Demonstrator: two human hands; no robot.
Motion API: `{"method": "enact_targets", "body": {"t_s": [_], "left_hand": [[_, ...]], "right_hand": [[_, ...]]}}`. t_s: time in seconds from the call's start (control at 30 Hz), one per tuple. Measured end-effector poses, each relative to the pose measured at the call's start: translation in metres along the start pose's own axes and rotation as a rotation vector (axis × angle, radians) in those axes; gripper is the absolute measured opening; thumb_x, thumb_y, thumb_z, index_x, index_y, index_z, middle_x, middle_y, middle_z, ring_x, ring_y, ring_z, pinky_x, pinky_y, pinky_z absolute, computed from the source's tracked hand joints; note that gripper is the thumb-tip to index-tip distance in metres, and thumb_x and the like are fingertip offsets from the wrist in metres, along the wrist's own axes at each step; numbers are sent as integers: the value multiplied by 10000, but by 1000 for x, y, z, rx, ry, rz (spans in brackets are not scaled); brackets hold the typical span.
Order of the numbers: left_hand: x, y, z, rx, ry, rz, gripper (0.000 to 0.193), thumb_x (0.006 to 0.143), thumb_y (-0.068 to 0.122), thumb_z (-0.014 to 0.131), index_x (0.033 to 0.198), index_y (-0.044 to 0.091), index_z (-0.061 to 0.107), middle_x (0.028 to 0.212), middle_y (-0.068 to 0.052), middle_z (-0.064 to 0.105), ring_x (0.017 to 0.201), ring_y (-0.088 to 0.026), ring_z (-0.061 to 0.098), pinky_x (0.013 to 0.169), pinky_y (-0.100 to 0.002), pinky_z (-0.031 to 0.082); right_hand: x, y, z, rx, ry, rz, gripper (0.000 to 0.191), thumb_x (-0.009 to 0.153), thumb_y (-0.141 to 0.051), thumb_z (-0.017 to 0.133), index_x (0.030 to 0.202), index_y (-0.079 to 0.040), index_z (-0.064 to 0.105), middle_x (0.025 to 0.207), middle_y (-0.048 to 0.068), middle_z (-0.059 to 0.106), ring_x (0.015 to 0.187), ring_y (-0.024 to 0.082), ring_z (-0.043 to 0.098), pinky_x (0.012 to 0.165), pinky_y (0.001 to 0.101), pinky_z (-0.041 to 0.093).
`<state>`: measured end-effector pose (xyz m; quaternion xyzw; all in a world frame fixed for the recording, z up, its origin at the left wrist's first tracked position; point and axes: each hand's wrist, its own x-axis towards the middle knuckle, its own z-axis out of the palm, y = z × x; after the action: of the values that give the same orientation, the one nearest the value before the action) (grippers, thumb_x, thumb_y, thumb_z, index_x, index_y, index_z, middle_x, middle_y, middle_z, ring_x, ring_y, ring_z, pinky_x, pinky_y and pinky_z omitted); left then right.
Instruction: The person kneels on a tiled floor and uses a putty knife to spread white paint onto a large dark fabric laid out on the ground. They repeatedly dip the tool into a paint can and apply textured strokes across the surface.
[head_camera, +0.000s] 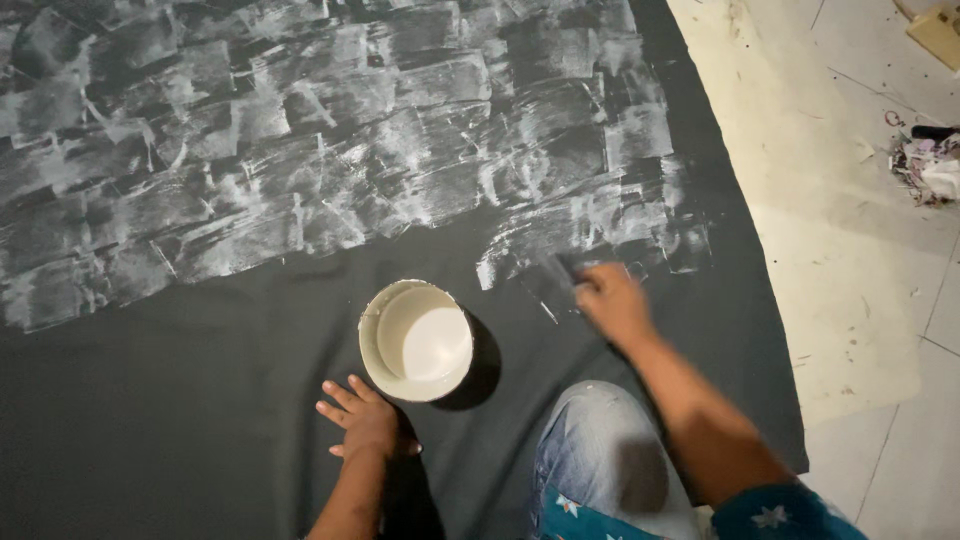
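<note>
1. The dark cloth (200, 420) covers most of the floor; its far part is streaked with white brushed patches, and the near part around the bowl is bare.
2. The tiled floor (880, 300) shows to the right of the cloth, with a pale sheet along the cloth's edge and a small heap of scraps (925, 165) well beyond the bowl, far right.
3. The bowl (417, 340), white and round with white paint inside, stands on the bare cloth between the two hands.
4. A knee in pale jeans (600, 450) is just right of the bowl, nearer the camera.
5. The right hand (612, 300), right of the bowl, is curled shut on a small dark tool (572, 266), blurred; it points up-left at the streaks' edge.
6. The left hand (365, 420) lies flat, fingers spread, empty, just below the bowl and the nearer hand to it.
</note>
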<state>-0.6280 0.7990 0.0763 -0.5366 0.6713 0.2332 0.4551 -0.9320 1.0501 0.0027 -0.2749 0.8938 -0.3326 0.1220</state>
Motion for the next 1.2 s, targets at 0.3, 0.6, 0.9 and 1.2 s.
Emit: {"method": "enact_targets", "body": {"t_s": [0.3, 0.6, 0.9, 1.2], "left_hand": [[21, -4, 12, -20, -41, -10, 1556, 694, 365, 1001, 1605, 82, -228, 1635, -259, -365, 1531, -509, -202, 1132, -689, 343], [68, -71, 59, -963, 568, 633, 699, 1079, 538, 506, 1534, 7, 508, 1549, -248, 589, 1463, -413, 622, 1185, -448, 480], [-51, -8, 32, -1562, 48, 679, 684, 945, 328, 591, 1544, 151, 312, 1158, -171, 629, 787, -234, 652, 570, -366, 583], [-34, -2, 23, -1574, 224, 738, 568, 866, 46, 508, 1428, 5, 439, 1032, -192, 677, 680, -218, 685, 533, -350, 580]], "right_hand": [[12, 61, -84, -317, 470, 239, 273, 873, -166, 679, 1113, -39, 701, 1130, 203, 677, 1055, 399, 640, 917, 494, 499], [-7, 30, -48, -216, 254, 148, 292, 877, -249, 700, 1116, -87, 739, 1132, 162, 705, 1084, 374, 661, 944, 483, 518], [-22, 9, -117, 84, 438, 427, 346, 897, -278, 745, 1097, 3, 722, 1014, 171, 748, 915, 293, 712, 832, 406, 535], [-54, -234, -33, 118, -189, -132, 431, 809, -323, 758, 1149, -62, 711, 900, 138, 768, 811, 261, 750, 743, 380, 573]]}}
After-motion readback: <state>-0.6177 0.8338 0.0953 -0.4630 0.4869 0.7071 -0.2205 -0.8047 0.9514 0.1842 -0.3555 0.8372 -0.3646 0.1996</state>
